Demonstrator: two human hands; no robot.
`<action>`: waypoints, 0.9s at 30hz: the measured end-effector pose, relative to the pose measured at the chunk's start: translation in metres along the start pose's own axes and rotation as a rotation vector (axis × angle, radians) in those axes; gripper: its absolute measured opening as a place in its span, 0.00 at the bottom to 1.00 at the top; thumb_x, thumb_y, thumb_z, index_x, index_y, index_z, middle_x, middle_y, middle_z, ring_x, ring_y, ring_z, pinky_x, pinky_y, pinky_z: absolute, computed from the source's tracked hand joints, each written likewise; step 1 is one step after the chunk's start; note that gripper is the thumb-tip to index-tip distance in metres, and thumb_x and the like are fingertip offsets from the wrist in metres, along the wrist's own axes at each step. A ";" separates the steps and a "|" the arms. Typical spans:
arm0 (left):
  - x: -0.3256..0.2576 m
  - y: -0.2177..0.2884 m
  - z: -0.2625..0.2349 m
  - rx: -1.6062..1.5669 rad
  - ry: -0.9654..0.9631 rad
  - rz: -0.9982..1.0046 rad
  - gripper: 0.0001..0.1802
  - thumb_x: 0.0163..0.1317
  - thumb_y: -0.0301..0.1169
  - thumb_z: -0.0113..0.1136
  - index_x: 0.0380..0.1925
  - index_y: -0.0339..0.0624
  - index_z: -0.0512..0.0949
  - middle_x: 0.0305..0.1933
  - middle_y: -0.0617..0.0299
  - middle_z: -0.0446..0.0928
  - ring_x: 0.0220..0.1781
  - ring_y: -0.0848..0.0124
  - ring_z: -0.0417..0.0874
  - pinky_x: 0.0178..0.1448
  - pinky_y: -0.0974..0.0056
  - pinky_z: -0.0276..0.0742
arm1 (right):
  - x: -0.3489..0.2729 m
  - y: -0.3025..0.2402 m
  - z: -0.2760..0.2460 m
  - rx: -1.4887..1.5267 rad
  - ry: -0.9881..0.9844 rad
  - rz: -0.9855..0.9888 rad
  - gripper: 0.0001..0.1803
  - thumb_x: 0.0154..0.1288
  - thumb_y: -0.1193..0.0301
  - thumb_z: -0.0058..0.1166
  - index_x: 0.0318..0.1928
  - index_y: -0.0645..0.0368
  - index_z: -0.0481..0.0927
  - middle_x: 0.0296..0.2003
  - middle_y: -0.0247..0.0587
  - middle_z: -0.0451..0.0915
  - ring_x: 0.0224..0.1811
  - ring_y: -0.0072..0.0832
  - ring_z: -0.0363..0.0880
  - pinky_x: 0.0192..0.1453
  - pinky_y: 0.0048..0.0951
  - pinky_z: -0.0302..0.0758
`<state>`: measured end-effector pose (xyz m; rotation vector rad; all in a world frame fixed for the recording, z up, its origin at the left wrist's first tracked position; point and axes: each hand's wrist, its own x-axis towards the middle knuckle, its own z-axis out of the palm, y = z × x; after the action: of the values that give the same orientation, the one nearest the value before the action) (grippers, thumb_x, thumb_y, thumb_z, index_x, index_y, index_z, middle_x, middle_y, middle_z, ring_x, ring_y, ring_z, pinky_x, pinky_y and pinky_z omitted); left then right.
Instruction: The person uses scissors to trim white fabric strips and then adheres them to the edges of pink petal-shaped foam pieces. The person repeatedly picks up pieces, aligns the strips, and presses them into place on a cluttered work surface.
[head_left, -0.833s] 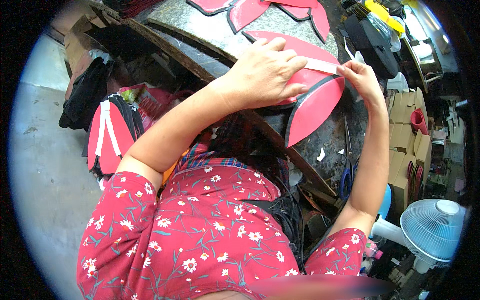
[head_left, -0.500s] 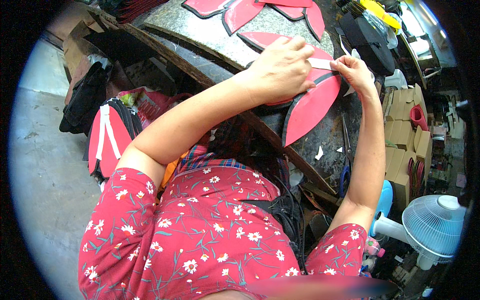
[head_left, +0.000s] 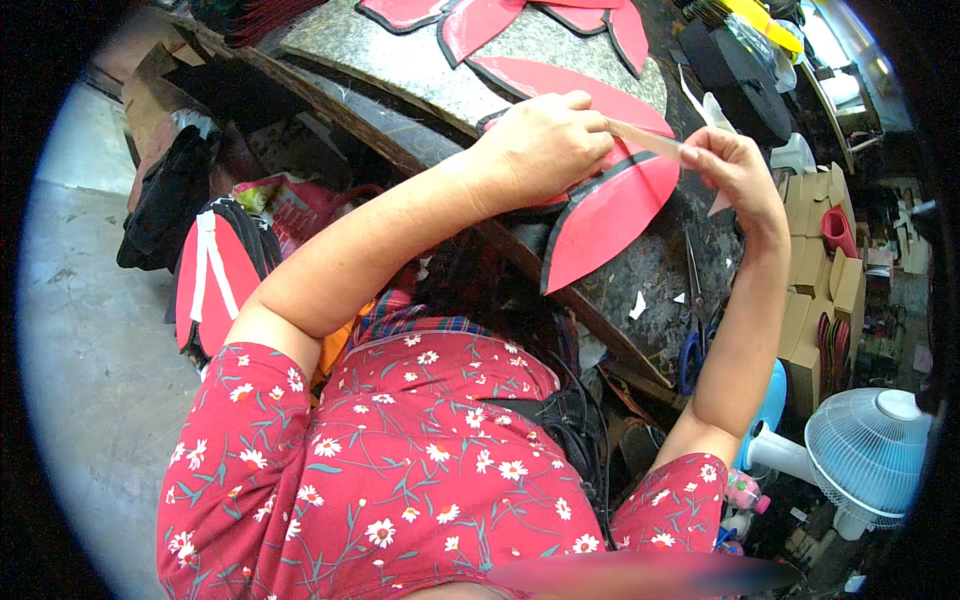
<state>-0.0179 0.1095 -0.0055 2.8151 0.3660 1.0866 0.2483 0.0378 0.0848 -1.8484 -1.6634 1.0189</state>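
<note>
A narrow white strip (head_left: 645,140) stretches between my two hands, a little above the bench. My left hand (head_left: 545,150) is closed around its left end. Thumb and fingers of my right hand (head_left: 738,175) pinch its other end, and a loose white tail (head_left: 712,112) shows behind that hand. Beneath the strip lie red leaf-shaped pieces with black edges, one farther (head_left: 560,82) and one nearer (head_left: 610,225). My left wrist partly covers them. Blue-handled scissors (head_left: 692,345) rest on the bench below my right hand.
More red pieces (head_left: 480,28) lie on a grey stone slab (head_left: 350,45). White scraps (head_left: 638,305) are near the bench's front edge. A stack of red pieces with white strips (head_left: 208,280) stands at left. Cardboard boxes (head_left: 805,270) and a blue fan (head_left: 865,450) are at right.
My right hand has moved right and slightly nearer; my left has shifted slightly left and nearer. The strip between them has lifted and twisted. The nearer red piece has shifted slightly left.
</note>
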 end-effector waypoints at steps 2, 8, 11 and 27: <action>0.001 0.000 -0.001 0.029 -0.029 0.002 0.11 0.63 0.37 0.63 0.40 0.44 0.80 0.43 0.61 0.80 0.47 0.60 0.79 0.52 0.58 0.79 | 0.010 0.010 -0.008 -0.168 0.085 0.048 0.15 0.65 0.57 0.66 0.34 0.57 0.85 0.23 0.19 0.75 0.26 0.13 0.68 0.31 0.21 0.63; 0.008 -0.001 -0.004 0.030 -0.079 -0.015 0.15 0.63 0.41 0.62 0.43 0.44 0.80 0.41 0.59 0.79 0.47 0.59 0.79 0.54 0.57 0.78 | 0.035 0.038 -0.007 -0.438 0.136 0.028 0.19 0.61 0.54 0.67 0.32 0.59 0.86 0.22 0.29 0.78 0.26 0.18 0.73 0.33 0.27 0.69; 0.012 0.003 -0.003 -0.001 -0.072 -0.056 0.21 0.64 0.47 0.60 0.48 0.44 0.79 0.44 0.57 0.77 0.51 0.59 0.77 0.56 0.57 0.75 | 0.037 0.038 -0.008 -0.405 0.137 0.047 0.20 0.61 0.53 0.67 0.32 0.60 0.86 0.22 0.30 0.79 0.27 0.18 0.74 0.33 0.27 0.69; 0.007 0.003 -0.005 0.142 -0.114 -0.072 0.32 0.61 0.59 0.59 0.50 0.42 0.79 0.47 0.57 0.74 0.55 0.59 0.75 0.58 0.56 0.72 | -0.047 0.005 0.019 -0.826 0.609 -0.160 0.13 0.62 0.64 0.64 0.45 0.53 0.81 0.37 0.42 0.81 0.37 0.41 0.81 0.43 0.42 0.76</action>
<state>-0.0157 0.1080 0.0030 2.9449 0.5495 0.9148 0.2369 -0.0112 0.0793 -2.1213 -1.8978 -0.3755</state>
